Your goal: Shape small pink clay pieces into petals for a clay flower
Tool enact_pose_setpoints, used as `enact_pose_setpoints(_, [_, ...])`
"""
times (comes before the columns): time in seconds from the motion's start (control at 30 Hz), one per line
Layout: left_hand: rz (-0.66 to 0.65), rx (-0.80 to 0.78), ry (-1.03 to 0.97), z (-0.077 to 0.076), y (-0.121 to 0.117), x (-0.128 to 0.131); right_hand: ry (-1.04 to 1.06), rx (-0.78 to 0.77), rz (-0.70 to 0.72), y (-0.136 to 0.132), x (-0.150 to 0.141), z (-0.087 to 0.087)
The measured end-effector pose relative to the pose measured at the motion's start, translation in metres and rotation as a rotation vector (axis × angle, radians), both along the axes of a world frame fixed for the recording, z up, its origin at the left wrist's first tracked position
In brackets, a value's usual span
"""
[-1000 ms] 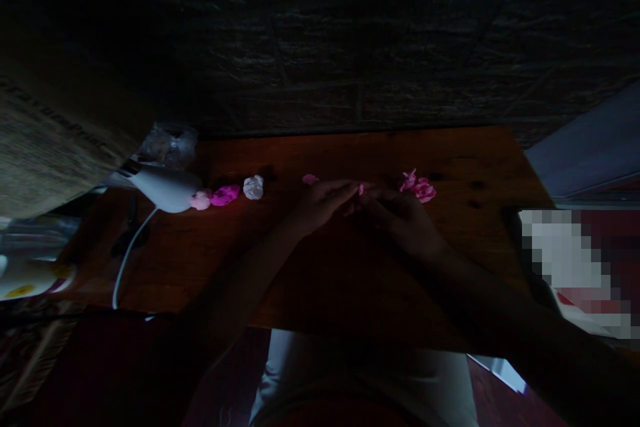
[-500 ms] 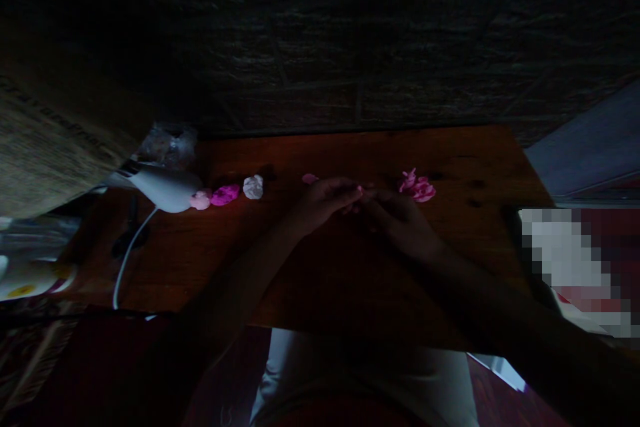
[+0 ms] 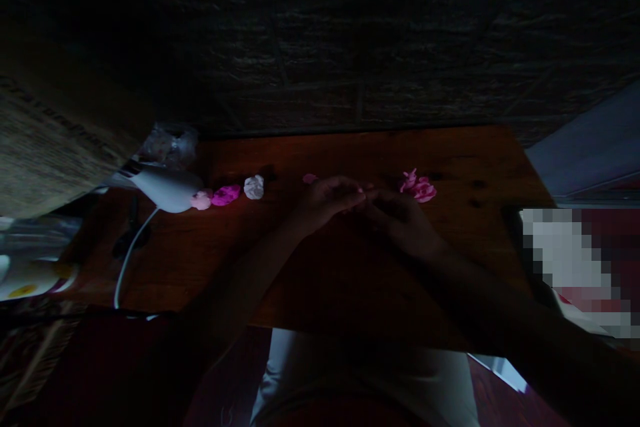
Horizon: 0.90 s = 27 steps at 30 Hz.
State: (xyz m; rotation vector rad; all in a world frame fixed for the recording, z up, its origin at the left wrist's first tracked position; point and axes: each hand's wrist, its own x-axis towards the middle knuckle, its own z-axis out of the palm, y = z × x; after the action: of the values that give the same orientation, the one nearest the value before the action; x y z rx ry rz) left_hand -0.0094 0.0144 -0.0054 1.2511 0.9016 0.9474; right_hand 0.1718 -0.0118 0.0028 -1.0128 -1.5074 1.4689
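Frilly pink clay piece [image 3: 419, 188], at least I reckon it's modelling clay, is sitting on the wooden table [image 3: 200, 267] just beyond the right hand [image 3: 407, 220]. The knuckles are pretty close to it, so a careless swing of that hand could squash those thin folds.

The fingers on both hands are drawn in narrow, tips together or nearly so. Can't tell from where I'm standing if there's a bit of clay pinched in there, it's way too dim. If there is, squeezing too hard in this light could flatten or tear it.

There's also a small flat pink piece [image 3: 310, 179] right by the left hand [image 3: 320, 203], partly tucked behind it, easy to drag or smear if that hand slides away from me.

Further left it goes white lump [image 3: 254, 187], magenta lump [image 3: 227, 195], then pale pink lump [image 3: 201, 199] up against a white rounded thing [image 3: 170, 190] with a cable [image 3: 131, 253]. Snag that cable with the left forearm and the lumps might get shoved about
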Motion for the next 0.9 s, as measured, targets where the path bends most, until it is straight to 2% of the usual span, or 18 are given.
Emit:
enact_pose_setpoints(0.2, [-0.057, -0.027, 0.051, 0.0015, 0.0005, -0.0016, -0.074, 0.016, -0.012, 0.0007, 0.0007, -0.0022])
enact_pose_setpoints(0.43, [-0.04, 0.016, 0.017, 0.0032, -0.0007, -0.0026, -0.062, 0.031, 0.001, 0.0013, 0.0005, -0.0017])
enact_pose_setpoints(0.7, [0.0, -0.039, -0.082, -0.0021, -0.0006, -0.0021, -0.075, 0.034, 0.032, 0.0001, 0.0007, -0.0016])
enact_pose_setpoints(0.9, [-0.011, -0.014, -0.022, 0.0017, -0.0006, -0.0027, -0.079, 0.044, 0.034, 0.0006, 0.0013, -0.0028])
